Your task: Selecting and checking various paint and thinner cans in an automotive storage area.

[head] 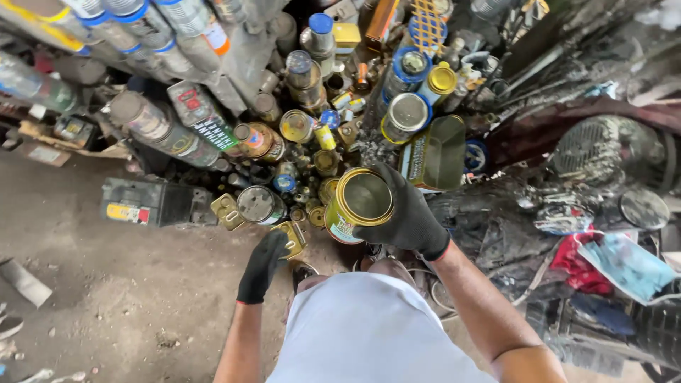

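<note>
From the head view, the right hand (pixel 410 213) is gripping an open gold-rimmed tin can (pixel 358 205) by its side, above the floor clutter. It looks rigid, light, possibly greasy. The left hand (pixel 264 264), fingers loosely curled, is touching a small flat tin (pixel 293 237).

- Right hand (pixel 410 213): black glove w/ red cuff edge, fingers curled round side of the gold-rimmed tin (pixel 360 204), thumb side toward its open mouth; gripped firm, tin tilted.
- Right forearm: bare, runs from lower right up-left to the tin; wrist slightly bent inward.
- Left hand (pixel 264 264): black glove too, lower left of the tin, well apart from it; fingers together, pointing up-right, tips extended, loosely flat, no clear grip.
- Left forearm: bare, nearly vertical, below-left of the tin.
- Torso in pale shirt directly below the tin, between both arms.
</note>
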